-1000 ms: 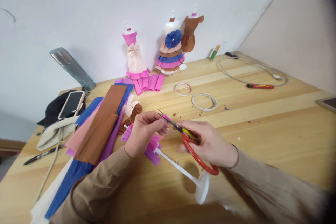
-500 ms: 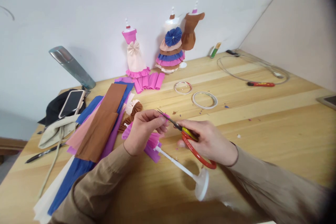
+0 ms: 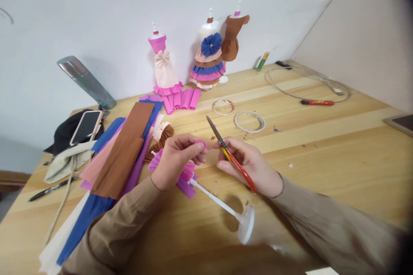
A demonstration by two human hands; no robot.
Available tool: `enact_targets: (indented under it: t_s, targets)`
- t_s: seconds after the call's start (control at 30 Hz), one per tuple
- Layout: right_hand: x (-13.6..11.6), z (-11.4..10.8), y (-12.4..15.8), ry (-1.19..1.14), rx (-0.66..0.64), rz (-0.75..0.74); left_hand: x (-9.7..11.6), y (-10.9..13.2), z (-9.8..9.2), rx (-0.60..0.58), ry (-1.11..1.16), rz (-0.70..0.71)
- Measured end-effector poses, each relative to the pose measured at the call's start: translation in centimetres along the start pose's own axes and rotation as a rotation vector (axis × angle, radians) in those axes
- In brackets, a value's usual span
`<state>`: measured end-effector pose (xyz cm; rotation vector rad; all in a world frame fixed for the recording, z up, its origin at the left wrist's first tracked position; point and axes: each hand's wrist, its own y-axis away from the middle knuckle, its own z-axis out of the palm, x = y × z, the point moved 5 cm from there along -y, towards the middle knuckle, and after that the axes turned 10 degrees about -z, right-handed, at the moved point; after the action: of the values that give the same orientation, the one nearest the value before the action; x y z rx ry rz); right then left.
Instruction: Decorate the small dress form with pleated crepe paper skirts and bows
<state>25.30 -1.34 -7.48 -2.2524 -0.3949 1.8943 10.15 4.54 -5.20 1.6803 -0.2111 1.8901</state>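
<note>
Left grip [image 3: 176, 159] pinches pink paper [image 3: 201, 142] | right grip [image 3: 258, 167] holds scissors [image 3: 232, 157] | silver flask [image 3: 88, 82] near wall [image 3: 112, 17], contents hidden

Pale wall [image 3: 106, 4] behind wood-grained table [image 3: 322, 172]; second wall [image 3: 371, 43] at right; sliver of grey floor [image 3: 5, 203] far left.

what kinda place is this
Probably a craft workspace: a small white mannequin in a tiered, multicoloured dress stands on a pale wooden table; brown, blue and pink paper-like sheets overlap; and the right hand holds metal scissors with red and yellow handles.
</note>
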Motion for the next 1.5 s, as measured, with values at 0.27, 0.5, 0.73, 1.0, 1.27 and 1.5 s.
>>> enact_targets:
  t_s: [0.27, 0.5, 0.73, 1.0, 1.27, 1.5]
  targets:
    - [-1.5, 0.0, -0.1, -0.075, 0.196, -0.114, -0.5, 0.7, 1.3, -0.031, -0.256, -0.016]
    - [-1.5, 0.3, 0.0, -0.024, 0.167, -0.111, -0.5, 1.0, 1.8, -0.042, -0.328, 0.013]
    - [-1.6, -0.3, 0.3, 0.005, 0.221, -0.133, 0.2, 1.3, 2.0, -0.004, -0.581, 0.121]
    - [-2.3, 0.1, 0.8, 0.181, 0.234, -0.261, 0.5, 1.9, 2.6, 0.003, -0.824, 0.236]
    - [-1.9, -0.2, 0.6, 0.003, 0.345, -0.194, -1.1, 1.3, 1.8, -0.01, -0.557, 0.027]
    - [-1.7, 0.3, 0.5, -0.144, 0.395, -0.172, -2.0, 0.9, 2.3, -0.052, -0.214, -0.117]
